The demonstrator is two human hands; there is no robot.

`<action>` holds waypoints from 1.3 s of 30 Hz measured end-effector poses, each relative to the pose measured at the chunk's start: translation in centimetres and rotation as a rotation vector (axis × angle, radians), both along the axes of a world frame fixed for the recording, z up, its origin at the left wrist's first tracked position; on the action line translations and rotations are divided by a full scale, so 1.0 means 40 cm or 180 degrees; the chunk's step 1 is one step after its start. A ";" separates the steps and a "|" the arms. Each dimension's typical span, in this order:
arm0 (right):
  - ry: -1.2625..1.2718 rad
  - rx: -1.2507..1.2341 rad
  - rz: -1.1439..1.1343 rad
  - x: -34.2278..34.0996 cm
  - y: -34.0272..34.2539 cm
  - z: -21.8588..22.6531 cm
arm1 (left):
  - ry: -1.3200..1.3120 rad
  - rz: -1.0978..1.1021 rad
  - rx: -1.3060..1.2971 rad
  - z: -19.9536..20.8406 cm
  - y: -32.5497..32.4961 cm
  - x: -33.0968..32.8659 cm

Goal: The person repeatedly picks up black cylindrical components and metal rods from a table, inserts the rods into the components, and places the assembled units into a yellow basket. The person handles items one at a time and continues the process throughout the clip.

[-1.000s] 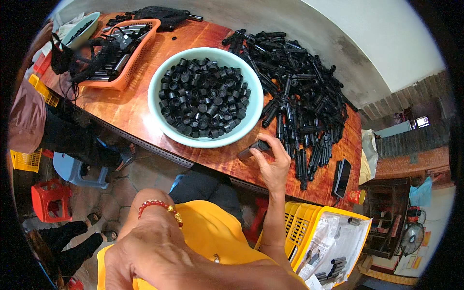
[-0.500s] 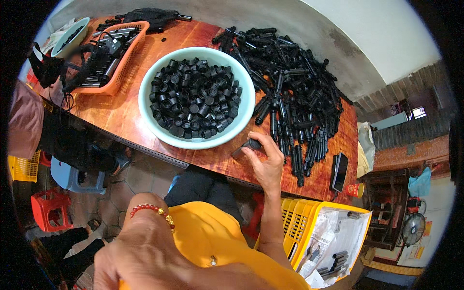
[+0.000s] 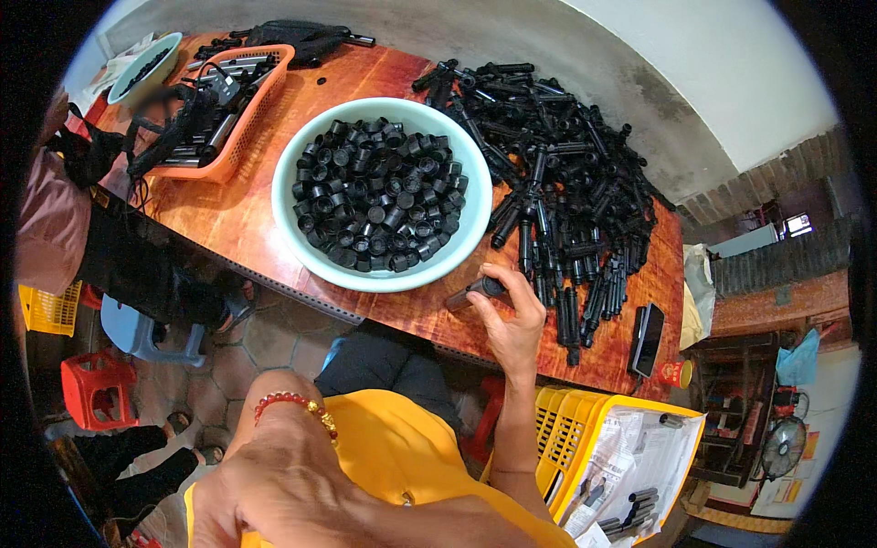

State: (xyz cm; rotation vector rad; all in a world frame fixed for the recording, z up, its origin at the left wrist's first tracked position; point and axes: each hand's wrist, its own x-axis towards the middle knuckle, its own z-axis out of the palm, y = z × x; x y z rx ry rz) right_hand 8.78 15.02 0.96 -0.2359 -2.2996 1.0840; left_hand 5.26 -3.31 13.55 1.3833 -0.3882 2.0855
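Note:
My right hand (image 3: pixel 513 315) is closed on a short black tube (image 3: pixel 464 297), gripping it between thumb and fingers over the near edge of the wooden table (image 3: pixel 365 315). The tube lies tilted, its lower end pointing left. Just beyond it stands a pale blue basin (image 3: pixel 285 233) heaped with small black caps (image 3: pixel 376 196). To the right of the basin spreads a large pile of black tubular parts (image 3: pixel 571 173). My left arm (image 3: pixel 292 475), with a red bead bracelet (image 3: pixel 283 398) at the wrist, is bent low over my lap; the fingers of that hand are hidden.
An orange basket (image 3: pixel 239 137) of tubes stands at the far left, beside another person (image 3: pixel 59 219). On the right lie a phone (image 3: pixel 646 340) and a red tin (image 3: pixel 674 373). A yellow crate (image 3: pixel 562 416), lined with newspaper and holding several dark tubes, stands below. Stools (image 3: pixel 99 393) are at left.
The whole view has shifted slightly. My right hand keeps hold of the black tube, with its thumb now lying further along it. The left arm has moved a little.

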 end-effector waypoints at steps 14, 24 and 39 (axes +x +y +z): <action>0.0104 0.0059 0.0042 -0.001 0.008 -0.008 | -0.0110 0.0069 -0.0019 -0.004 -0.009 0.012; 0.0029 -0.0117 0.0032 0.001 -0.005 0.005 | -0.0133 0.0154 -0.0061 -0.009 -0.013 0.022; 0.0044 -0.0013 0.0119 -0.002 -0.015 0.006 | -0.0083 0.0259 -0.0272 0.003 -0.023 0.028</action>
